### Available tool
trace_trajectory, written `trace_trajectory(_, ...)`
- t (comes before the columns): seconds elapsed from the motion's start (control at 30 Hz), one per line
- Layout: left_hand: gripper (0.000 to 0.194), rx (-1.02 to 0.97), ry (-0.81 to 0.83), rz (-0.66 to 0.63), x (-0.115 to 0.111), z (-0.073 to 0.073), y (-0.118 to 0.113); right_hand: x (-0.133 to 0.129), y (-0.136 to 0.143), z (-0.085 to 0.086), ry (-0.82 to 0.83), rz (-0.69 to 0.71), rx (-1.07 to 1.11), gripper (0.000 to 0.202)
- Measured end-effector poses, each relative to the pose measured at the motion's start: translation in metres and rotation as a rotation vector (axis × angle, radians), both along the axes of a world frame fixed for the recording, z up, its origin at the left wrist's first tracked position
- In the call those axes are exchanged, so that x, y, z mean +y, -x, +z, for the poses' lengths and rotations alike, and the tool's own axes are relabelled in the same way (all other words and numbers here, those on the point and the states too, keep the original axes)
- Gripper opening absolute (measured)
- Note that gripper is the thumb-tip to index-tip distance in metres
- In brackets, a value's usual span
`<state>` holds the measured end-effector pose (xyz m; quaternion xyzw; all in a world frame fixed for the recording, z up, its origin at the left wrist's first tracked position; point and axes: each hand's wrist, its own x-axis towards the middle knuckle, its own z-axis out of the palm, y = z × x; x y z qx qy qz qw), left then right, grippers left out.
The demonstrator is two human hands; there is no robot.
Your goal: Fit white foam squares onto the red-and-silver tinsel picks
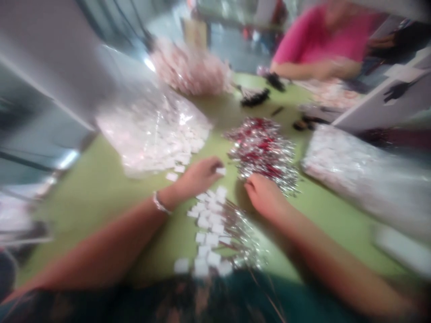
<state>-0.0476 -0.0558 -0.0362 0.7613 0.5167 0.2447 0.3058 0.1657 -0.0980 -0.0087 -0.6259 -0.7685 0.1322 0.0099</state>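
Observation:
Between the thumb and fingers of my left hand [198, 177] is a small white tag [221, 171]. My right hand [264, 193] is closed at the lower edge of a heap of silver and red strands [262, 150]; blur hides what its fingertips hold, if anything. Below and between my hands lie several white tags [212, 220] joined to thin stems with silvery ends [244, 233]. Beyond my left hand, an open clear plastic bag [151, 130] spills more white tags onto the green table [84, 193].
A pink bagged bundle [191, 69] and a dark-tipped bunch [255, 97] lie farther back. At the right are a large plastic-wrapped pack [363, 170] and a white block [404, 251]. A person in a pink top [323, 40] sits across the table.

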Motion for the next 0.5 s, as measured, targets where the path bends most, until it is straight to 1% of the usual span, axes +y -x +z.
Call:
trace_trajectory(0.1,0.027,-0.188,0.116,0.067,-0.001,-0.002,-0.001,0.001,-0.001,0.001,0.015,-0.014,-0.015,0.015)
trace_trajectory(0.17,0.029,-0.265,0.166,0.092,0.0,-0.005,0.0,0.001,-0.001,0.0,0.016,-0.014,-0.065,0.013)
trace_trajectory(0.37,0.031,-0.344,0.292,0.088,-0.001,-0.009,0.002,0.0,-0.001,-0.004,0.054,0.005,-0.15,0.02)
trace_trajectory(0.43,0.033,-0.382,0.319,0.083,-0.002,-0.01,0.003,0.0,0.0,-0.004,0.041,0.021,-0.122,0.019)
trace_trajectory(0.5,0.035,-0.434,0.344,0.082,-0.003,-0.011,0.003,-0.002,0.0,-0.002,-0.003,0.045,-0.026,0.017)
